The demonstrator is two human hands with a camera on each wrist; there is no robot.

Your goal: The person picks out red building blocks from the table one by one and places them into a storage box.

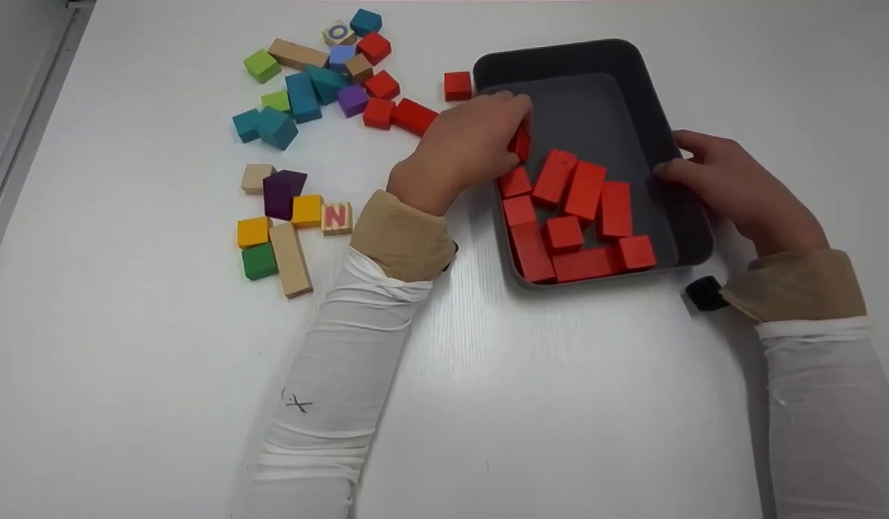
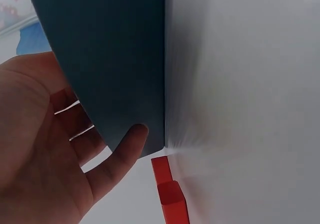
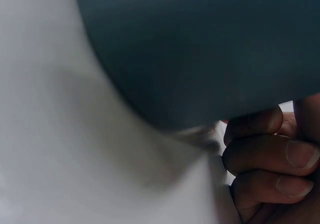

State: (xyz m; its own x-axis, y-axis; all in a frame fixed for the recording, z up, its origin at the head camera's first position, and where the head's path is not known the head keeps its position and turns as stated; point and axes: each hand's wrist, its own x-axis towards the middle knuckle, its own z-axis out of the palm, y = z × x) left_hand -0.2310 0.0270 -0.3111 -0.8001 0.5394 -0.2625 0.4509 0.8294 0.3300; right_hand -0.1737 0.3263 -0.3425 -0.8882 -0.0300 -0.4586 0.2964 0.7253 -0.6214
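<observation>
One red wooden block (image 1: 521, 144), partly hidden, in the left grip (image 1: 462, 140). Pinched there just inside the left wall of a dark grey, round-cornered rectangular tray (image 1: 639, 101), beyond the loose red cubes and bricks (image 1: 585, 189); long axis hard to tell. Clamped on the opposite wall with the right grip (image 1: 740, 184), farther from that block.

The left hand (image 1: 464, 146) pinches a red block (image 1: 520, 143) at the left side of a dark tray (image 1: 581, 104); the right hand (image 1: 740, 180) grips the tray's right wall. More red blocks (image 1: 585, 191) lie in its near half. A red cube (image 1: 457, 86) sits just outside, left. Further left, mixed blocks (image 1: 303, 97) lie in two groups on the white table (image 1: 559, 418).
</observation>
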